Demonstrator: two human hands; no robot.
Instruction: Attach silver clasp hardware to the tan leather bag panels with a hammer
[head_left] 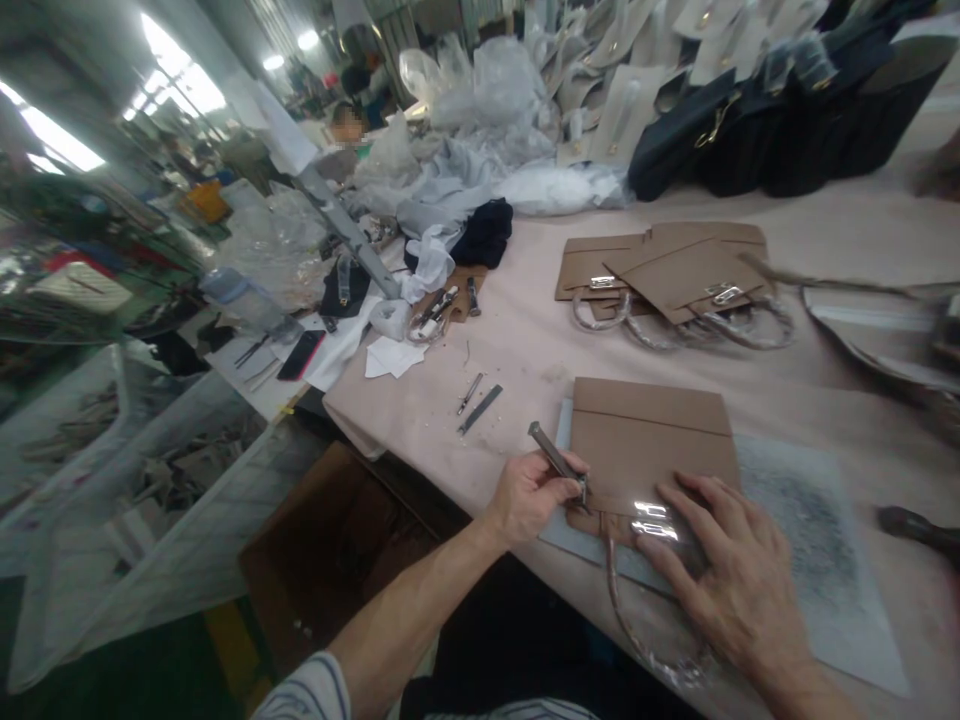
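Panel point(651, 445) lies flat under the right-hand fingers point(694, 519).

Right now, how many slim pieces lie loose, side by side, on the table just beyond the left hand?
2: a slender metallic piece and, nearer the left hand, a flat grey strip. Neither looks covered by anything.

Dressed in pale sleeve point(306, 690) with dark stripes, ending well behind grip of left hand point(527, 498). Bare along forearm point(420, 605) in between. Striped likewise on cloth point(517, 710) below grip, next to plain black clothing point(510, 640).
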